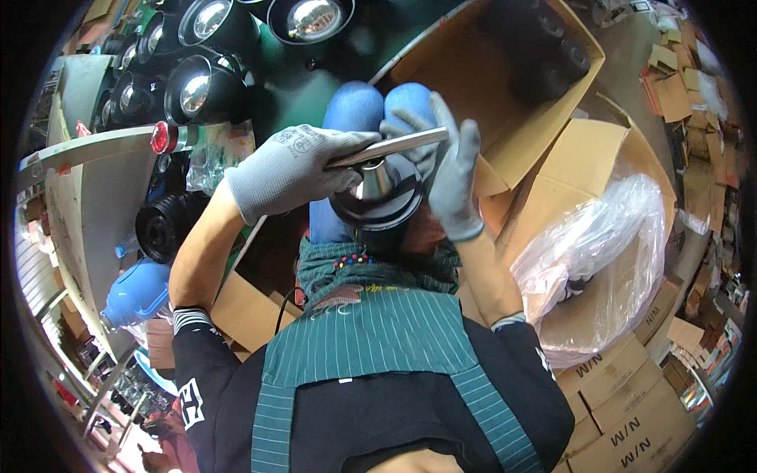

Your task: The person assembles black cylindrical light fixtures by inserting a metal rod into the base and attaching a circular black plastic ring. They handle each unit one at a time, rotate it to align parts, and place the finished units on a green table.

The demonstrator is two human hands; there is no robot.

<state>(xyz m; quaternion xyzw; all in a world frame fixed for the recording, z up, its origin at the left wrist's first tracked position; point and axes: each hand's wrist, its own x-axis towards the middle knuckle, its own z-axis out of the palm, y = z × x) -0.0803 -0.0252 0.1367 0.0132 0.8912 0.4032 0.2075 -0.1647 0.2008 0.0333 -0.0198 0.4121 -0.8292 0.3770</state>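
Observation:
My gloved left hand [296, 169] is closed on the edge of a silver metal reflector [410, 143], seen almost side-on like a thin disc. Beneath its rim, a shiny cone-shaped neck [376, 181] points down into a round black lamp housing [378, 211] above my lap. My gloved right hand [453, 177] stands beside the reflector's right end with fingers spread. Whether the right fingers touch the rim or the housing is hard to tell. The inside of the housing is mostly hidden by the reflector and left hand.
Several black lamps with shiny reflectors [206, 93] stand on the green surface ahead and left. An open carton [520, 102] with dark parts lies ahead right; another carton [564, 169] with clear plastic [607, 260] is at my right. A blue jug [138, 293] sits left.

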